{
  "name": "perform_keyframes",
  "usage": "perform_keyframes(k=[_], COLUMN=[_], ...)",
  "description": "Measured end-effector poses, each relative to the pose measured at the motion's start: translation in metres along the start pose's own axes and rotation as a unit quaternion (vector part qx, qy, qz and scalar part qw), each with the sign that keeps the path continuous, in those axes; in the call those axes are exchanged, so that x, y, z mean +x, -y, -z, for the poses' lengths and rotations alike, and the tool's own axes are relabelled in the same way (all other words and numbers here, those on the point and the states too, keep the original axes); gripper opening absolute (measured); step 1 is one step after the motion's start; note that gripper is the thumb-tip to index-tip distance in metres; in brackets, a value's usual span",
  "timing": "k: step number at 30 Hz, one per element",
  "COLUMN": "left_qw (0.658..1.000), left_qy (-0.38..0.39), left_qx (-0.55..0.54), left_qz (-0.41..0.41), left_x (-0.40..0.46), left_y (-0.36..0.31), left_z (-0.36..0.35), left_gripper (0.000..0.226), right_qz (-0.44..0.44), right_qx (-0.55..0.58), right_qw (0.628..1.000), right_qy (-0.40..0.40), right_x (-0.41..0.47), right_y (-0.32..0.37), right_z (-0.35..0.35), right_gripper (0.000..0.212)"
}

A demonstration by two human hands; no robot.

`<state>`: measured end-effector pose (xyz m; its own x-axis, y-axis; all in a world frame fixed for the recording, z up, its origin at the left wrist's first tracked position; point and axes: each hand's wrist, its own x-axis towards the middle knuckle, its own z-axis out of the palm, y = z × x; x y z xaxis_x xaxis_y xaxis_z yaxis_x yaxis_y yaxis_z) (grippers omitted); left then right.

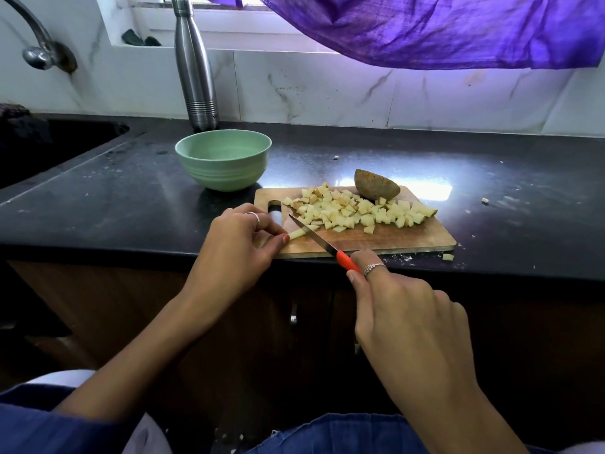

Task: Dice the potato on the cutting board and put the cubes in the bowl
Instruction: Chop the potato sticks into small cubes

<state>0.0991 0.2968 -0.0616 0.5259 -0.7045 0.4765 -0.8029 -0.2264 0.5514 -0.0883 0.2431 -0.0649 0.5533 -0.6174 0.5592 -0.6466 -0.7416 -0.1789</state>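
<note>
A wooden cutting board point(393, 240) lies on the black counter. Several pale potato cubes point(357, 211) are heaped across its far half, and an uncut brown potato half point(376, 184) sits at its back edge. My left hand point(242, 244) pinches a thin potato strip point(299, 232) at the board's left end. My right hand point(402, 309) grips the red handle of a small knife point(314, 239), whose blade crosses the strip. The green bowl point(224, 158) stands behind the board's left corner and looks empty.
A steel bottle point(194, 67) stands against the tiled wall behind the bowl. A dark sink point(49, 145) and tap point(36, 54) are at the left. Stray potato bits point(448, 256) lie on the counter point(523, 191) near its front edge. Purple cloth point(458, 27) hangs above.
</note>
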Motion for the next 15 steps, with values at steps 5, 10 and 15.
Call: perform_keyframes(k=[5, 10, 15], left_qw=[1.000, 1.000, 1.000], left_qy=[-0.003, -0.001, -0.001], left_qx=[0.004, 0.008, 0.015], left_qz=[0.003, 0.005, -0.005], left_x=[0.000, 0.000, 0.001], left_y=[0.000, -0.001, -0.001], left_z=[-0.001, -0.001, -0.001], left_gripper=[0.003, 0.005, 0.004], right_qz=[0.010, 0.033, 0.063], right_qx=[0.013, -0.017, -0.059], right_qw=[1.000, 0.999, 0.996], right_qy=[0.001, 0.009, 0.035], right_x=[-0.001, 0.007, 0.012], right_y=[0.001, 0.000, 0.006], right_z=[-0.001, -0.002, 0.002], right_gripper=[0.026, 0.041, 0.054])
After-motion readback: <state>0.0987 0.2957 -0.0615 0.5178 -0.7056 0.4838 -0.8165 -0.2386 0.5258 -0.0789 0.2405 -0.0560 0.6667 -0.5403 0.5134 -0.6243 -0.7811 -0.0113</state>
